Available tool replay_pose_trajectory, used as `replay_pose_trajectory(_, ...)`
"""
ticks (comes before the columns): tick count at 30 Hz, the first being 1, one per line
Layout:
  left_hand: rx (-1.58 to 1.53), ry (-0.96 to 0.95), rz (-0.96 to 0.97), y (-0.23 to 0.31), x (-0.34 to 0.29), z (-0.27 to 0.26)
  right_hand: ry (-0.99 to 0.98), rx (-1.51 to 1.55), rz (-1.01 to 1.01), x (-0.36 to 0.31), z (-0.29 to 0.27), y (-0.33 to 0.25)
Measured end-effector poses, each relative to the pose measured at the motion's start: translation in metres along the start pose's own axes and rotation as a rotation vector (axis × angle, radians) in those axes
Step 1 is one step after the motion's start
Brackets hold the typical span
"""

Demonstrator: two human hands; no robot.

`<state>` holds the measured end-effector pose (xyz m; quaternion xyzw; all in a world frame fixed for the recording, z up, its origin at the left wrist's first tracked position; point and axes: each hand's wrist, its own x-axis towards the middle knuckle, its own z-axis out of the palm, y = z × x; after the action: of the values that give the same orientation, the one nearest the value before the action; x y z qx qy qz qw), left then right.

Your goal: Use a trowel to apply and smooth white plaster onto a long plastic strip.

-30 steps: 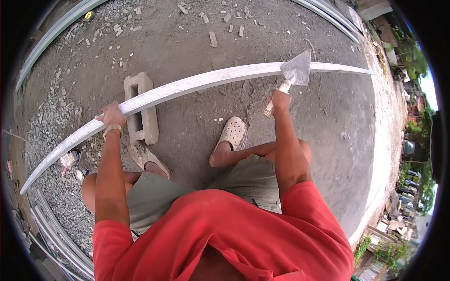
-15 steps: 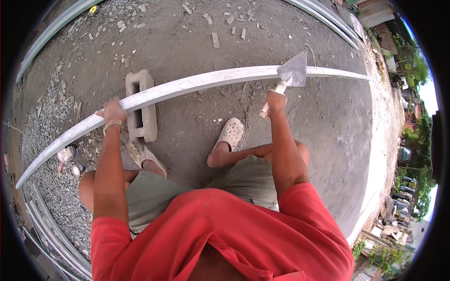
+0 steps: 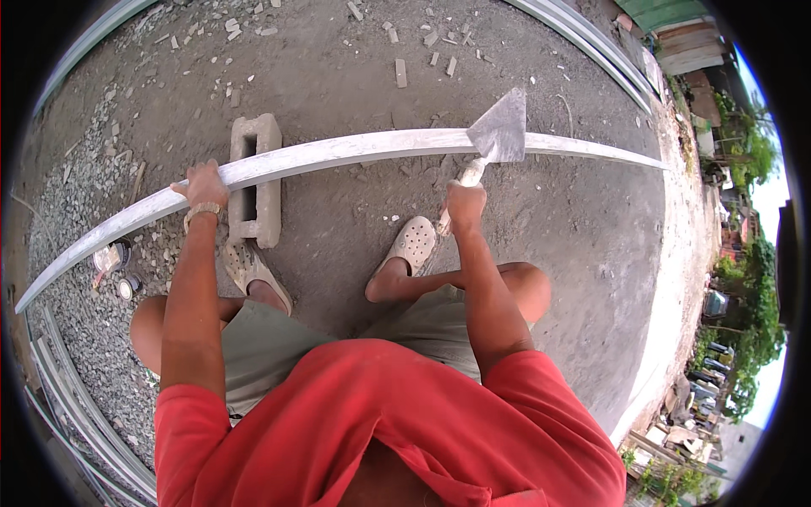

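A long whitish-grey bar point(image 3: 363, 146), bowed by the lens, runs across in front of me and passes over a hollow concrete block point(image 3: 268, 207). My left hand point(image 3: 205, 186) is closed over the bar just left of the block, its thumb on the near side hidden from clear view. In my right hand point(image 3: 466, 205) is a trowel by its pale, smeared handle. The trowel's triangular grey blade point(image 3: 500, 128) lies across the bar right of its middle, point directed away from me. Whether the blade presses on the bar I cannot tell.
On the gravel at left stand an open can point(image 3: 110, 256) and a smaller tin point(image 3: 128, 288). More long bars point(image 3: 68, 380) lie at lower left, and others point(image 3: 583, 46) at upper right. Broken chips point(image 3: 400, 73) dot the ground. My clog-clad feet point(image 3: 414, 241) are near the block.
My right hand has drawn the trowel leftward along the bar. My left hand keeps its grip on the bar beside the block. The whole view has turned slightly.
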<state>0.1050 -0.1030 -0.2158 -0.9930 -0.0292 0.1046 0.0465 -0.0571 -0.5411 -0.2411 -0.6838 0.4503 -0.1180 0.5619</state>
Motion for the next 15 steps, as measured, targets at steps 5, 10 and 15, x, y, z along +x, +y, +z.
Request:
replay_pose_trajectory(5,-0.001,-0.005,0.026,-0.001,-0.001,-0.002,0.081,0.023,-0.126,0.002,-0.014,-0.009)
replay_pose_trajectory(10,-0.004,-0.012,0.007,0.002,-0.003,-0.005,0.059,0.071,0.06,0.019,-0.027,-0.013)
replay_pose_trajectory(15,0.025,-0.028,0.006,0.002,-0.004,-0.008,-0.13,-0.31,-0.215,-0.01,0.009,0.022)
